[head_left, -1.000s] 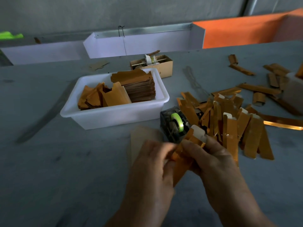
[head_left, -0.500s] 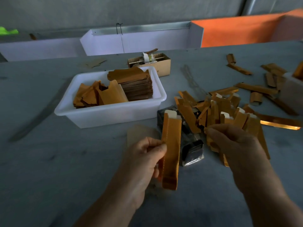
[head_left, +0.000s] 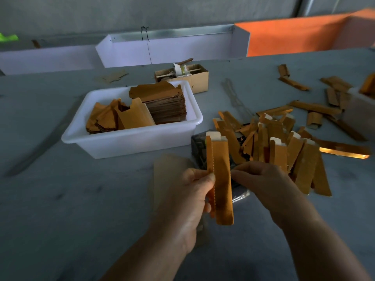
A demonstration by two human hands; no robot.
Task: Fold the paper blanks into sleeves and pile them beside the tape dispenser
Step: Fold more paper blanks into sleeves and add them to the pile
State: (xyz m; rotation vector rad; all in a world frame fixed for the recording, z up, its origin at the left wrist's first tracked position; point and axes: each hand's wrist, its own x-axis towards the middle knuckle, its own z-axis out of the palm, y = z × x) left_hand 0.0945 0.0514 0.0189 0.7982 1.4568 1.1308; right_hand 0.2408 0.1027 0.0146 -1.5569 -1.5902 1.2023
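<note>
Gold paper sleeve [head_left: 222, 179], now folded, stands upright above the counter [head_left: 81, 209], pinched by the left hand [head_left: 190, 191]. The right hand [head_left: 261, 179] has returned, fingertips touching its edge. It looks ready for the pile [head_left: 284, 147] beside the tape dispenser [head_left: 197, 147].

Both forearms reach forward, hands close together. Left hand [head_left: 189, 196]: thumb and curled fingers pinch the left edge of the upright gold-orange folded paper sleeve [head_left: 221, 179]. Right hand [head_left: 263, 185]: fingers curled, fingertips at the sleeve's right edge, firm grip unclear.
</note>
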